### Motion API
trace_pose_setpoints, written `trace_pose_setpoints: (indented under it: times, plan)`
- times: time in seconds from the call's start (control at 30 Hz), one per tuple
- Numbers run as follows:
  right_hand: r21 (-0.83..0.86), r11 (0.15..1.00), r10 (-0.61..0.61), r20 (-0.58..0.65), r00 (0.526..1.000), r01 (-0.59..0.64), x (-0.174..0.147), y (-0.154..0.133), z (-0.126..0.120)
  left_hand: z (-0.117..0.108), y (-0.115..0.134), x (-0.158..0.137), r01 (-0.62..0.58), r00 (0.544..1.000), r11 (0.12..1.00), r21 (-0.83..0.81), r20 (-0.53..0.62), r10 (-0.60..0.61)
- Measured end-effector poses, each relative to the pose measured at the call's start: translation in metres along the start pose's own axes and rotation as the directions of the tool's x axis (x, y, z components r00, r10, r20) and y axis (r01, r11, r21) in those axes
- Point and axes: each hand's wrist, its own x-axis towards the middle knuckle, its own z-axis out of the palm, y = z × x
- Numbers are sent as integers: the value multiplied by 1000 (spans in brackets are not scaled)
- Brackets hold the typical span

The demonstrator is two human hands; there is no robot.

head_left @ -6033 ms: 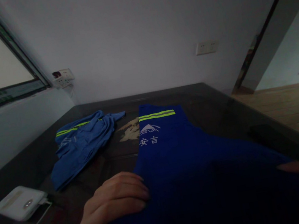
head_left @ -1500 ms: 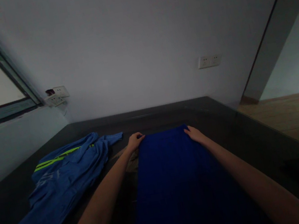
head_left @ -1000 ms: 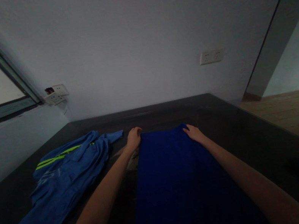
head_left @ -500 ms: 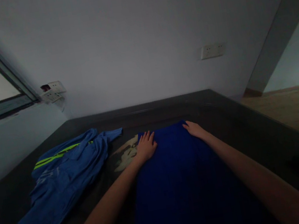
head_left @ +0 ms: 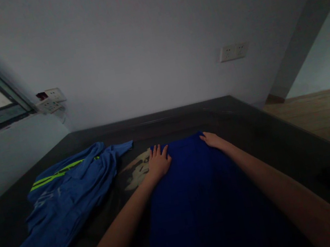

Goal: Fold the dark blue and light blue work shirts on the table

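I have the royal-blue garment (head_left: 192, 187) stretched lengthwise on the dark tabletop (head_left: 251, 142), its far edge running between my two hands' fingers, its near end leaving my view. My left hand (head_left: 159, 163) lies on the far left corner, fingers spread and released; my right hand (head_left: 214, 139) pinches the far right corner between thumb and fingers. Past the fingertips, a strip of tabletop gives me room up to the wall (head_left: 139, 47). Right of my right fingers it runs wide to a slanting edge, tan floor (head_left: 317, 118) beyond. The garment looks plain and fairly smooth, its nearer part too dark to read. Just left of my left fingers shows a beige patterned patch (head_left: 138, 173); what it is, I can't tell. Farther left, a rumpled work garment (head_left: 67, 204), blue with yellow-green stripes, narrows my room.
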Motion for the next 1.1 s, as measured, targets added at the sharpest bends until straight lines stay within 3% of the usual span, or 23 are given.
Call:
trace_pose_setpoints:
  times: [0.17,0.27,0.33,0.4,0.53,0.77,1.1]
  plan:
    - [-16,1000,9,5,1000,-9,-1,0,-1,-10,-3,5,-63,996,998,-32,-72,60]
    - [-27,1000,15,2,1000,-15,-3,0,-2,-25,-25,18,112,990,986,-125,-73,-122]
    - [-30,999,15,0,1000,-15,-4,0,-2,-33,-46,26,248,967,949,-194,-5,-254]
    - [-27,1000,11,-4,1000,-11,-6,1,-2,-37,-64,33,310,951,921,-235,89,-297]
    - [-14,1000,-12,-13,1000,12,-8,3,-2,-34,-81,38,305,948,906,-293,184,-260]
    - [11,999,-44,-14,999,44,-9,4,-3,-32,-83,38,296,953,883,-365,181,-245]
    - [16,999,-29,-12,999,30,-8,4,-1,-28,-84,36,255,948,884,-392,279,-150]
